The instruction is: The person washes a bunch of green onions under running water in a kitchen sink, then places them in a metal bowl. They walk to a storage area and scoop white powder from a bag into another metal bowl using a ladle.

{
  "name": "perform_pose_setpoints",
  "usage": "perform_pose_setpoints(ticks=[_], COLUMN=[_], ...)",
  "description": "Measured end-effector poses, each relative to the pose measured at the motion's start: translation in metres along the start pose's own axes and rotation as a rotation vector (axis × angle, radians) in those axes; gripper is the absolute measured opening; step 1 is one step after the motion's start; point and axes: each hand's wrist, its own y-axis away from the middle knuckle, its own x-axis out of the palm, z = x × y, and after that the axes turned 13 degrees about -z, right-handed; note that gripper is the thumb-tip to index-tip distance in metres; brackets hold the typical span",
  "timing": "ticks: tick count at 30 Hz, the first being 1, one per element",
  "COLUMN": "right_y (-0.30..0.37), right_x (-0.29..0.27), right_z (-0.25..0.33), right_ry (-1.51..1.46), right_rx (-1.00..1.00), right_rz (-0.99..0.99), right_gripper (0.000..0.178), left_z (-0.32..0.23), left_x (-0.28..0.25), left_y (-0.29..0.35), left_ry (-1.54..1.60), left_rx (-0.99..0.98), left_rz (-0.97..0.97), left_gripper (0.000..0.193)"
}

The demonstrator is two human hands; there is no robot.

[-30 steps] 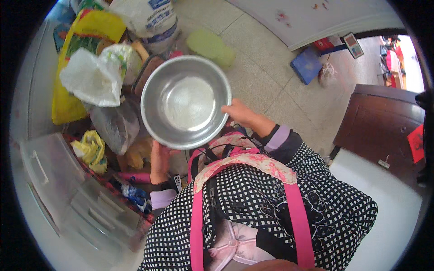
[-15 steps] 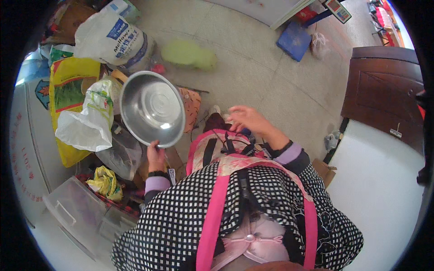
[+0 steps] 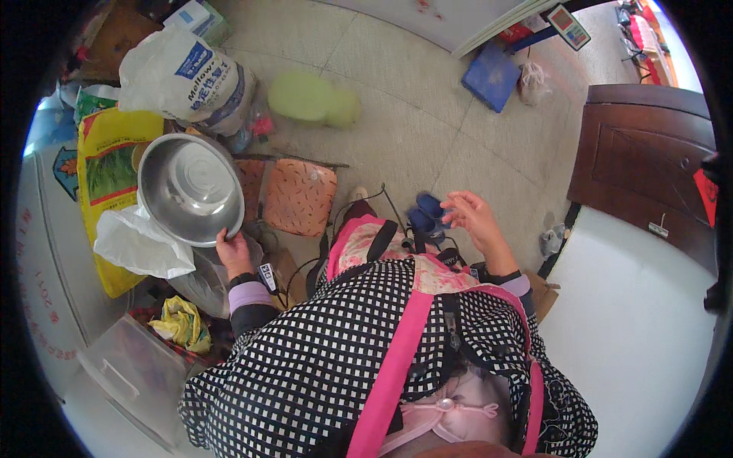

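Observation:
My left hand [image 3: 235, 256] grips the near rim of a round steel basin [image 3: 191, 189], holding it tilted over the bags on the left. The basin's inside shows bare metal. Under its near edge lies a white plastic bag [image 3: 136, 243], partly hidden by the basin. A yellow sack [image 3: 114, 183] stands behind that bag. My right hand [image 3: 472, 217] is raised over the floor on the other side, fingers apart with nothing in them. A pair of blue slippers [image 3: 426, 212] lies just beside it on the floor.
A large white sack [image 3: 195, 80] stands at the far left, near a light green object [image 3: 314, 99]. An orange patterned seat [image 3: 301, 197] is ahead of me. A clear plastic box [image 3: 136, 374] sits near left. A blue platform scale [image 3: 491, 78] and brown wooden panel [image 3: 649, 153] are right.
My left hand has carried the basin leftward over the white bag, uncovering the orange seat. My right hand has moved right, and the slippers now show.

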Motion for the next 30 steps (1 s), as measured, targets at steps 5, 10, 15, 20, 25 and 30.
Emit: perform_pose_setpoints(ticks=[5,10,15,20,25,30], right_y=[0.007,0.015,0.012,0.013,0.025,0.018], right_x=[-0.013,-0.02,-0.019,-0.024,-0.054,-0.085], right_z=[-0.01,-0.011,-0.006,0.008,0.014,0.031], right_ry=[-0.044,-0.091,-0.061,0.02,0.0,0.069], right_rx=[0.013,-0.01,0.035,-0.018,-0.103,-0.179], right_rz=[-0.021,-0.006,-0.013,-0.049,-0.076,-0.258], right_gripper=[0.026,0.03,0.031,0.032,0.033,0.029], left_z=[0.007,0.012,0.018,0.042,0.103,0.14], left_x=[0.022,0.041,0.057,0.078,0.115,0.138], left_y=[0.006,0.013,0.014,0.024,0.07,0.106], left_ry=[-0.054,-0.135,-0.086,-0.115,-0.139,-0.294], left_rx=[-0.042,-0.017,-0.101,-0.222,-0.334,-0.516], left_rz=[-0.027,0.033,0.044,0.094,0.154,0.219], left_gripper=[0.021,0.021,0.022,0.029,0.027,0.017])
